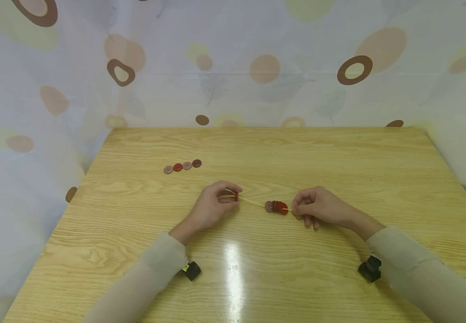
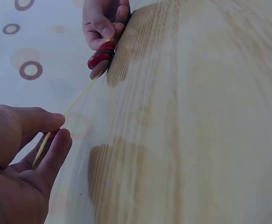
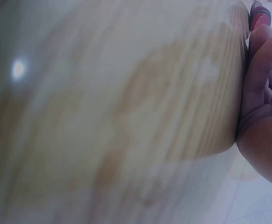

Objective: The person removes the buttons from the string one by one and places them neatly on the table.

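My left hand (image 1: 215, 202) pinches a red button (image 1: 236, 196) between thumb and fingers, with a yellow string (image 1: 252, 201) running through it. Across the gap, several threaded buttons (image 1: 277, 207), red, brown and pinkish, are bunched face to face on the same string. Close beside that bunch, my right hand (image 1: 321, 206) pinches the string's other end between thumb and forefinger. In the left wrist view the string (image 2: 80, 97) stretches straight from the left fingertips up to the bunch (image 2: 103, 57). The right wrist view catches only part of the bunch (image 3: 260, 19) beyond the fingers.
On the wooden table (image 1: 330, 161), a short slanting row of loose buttons (image 1: 178, 167), pinkish, red and dark brown, lies beyond my left hand. A patterned curtain (image 1: 233, 58) hangs behind the table and along its left side. A small black camera sits at each wrist.
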A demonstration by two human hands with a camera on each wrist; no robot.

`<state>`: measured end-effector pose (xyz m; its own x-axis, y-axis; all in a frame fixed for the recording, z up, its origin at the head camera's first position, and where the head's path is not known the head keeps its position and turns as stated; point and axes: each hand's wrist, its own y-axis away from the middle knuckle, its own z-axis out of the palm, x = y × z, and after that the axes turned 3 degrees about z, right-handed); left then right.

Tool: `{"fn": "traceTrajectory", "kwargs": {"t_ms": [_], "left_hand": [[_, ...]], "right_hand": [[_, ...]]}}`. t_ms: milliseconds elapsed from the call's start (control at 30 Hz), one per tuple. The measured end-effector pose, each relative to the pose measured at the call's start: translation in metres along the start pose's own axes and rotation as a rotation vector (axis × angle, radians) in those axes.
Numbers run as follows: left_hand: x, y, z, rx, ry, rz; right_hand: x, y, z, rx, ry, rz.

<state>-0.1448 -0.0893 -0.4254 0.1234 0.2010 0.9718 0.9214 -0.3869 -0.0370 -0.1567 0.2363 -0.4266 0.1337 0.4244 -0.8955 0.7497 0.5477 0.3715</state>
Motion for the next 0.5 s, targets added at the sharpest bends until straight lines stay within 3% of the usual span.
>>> {"fn": "traceTrajectory", "kwargs": {"t_ms": [500], "left_hand": [[-0.002, 0.0022, -0.0059, 0.028, -0.022, 0.001]], "right_hand": [[-0.0009, 0.0002, 0.0001, -0.002, 0.0, -0.001]]}}
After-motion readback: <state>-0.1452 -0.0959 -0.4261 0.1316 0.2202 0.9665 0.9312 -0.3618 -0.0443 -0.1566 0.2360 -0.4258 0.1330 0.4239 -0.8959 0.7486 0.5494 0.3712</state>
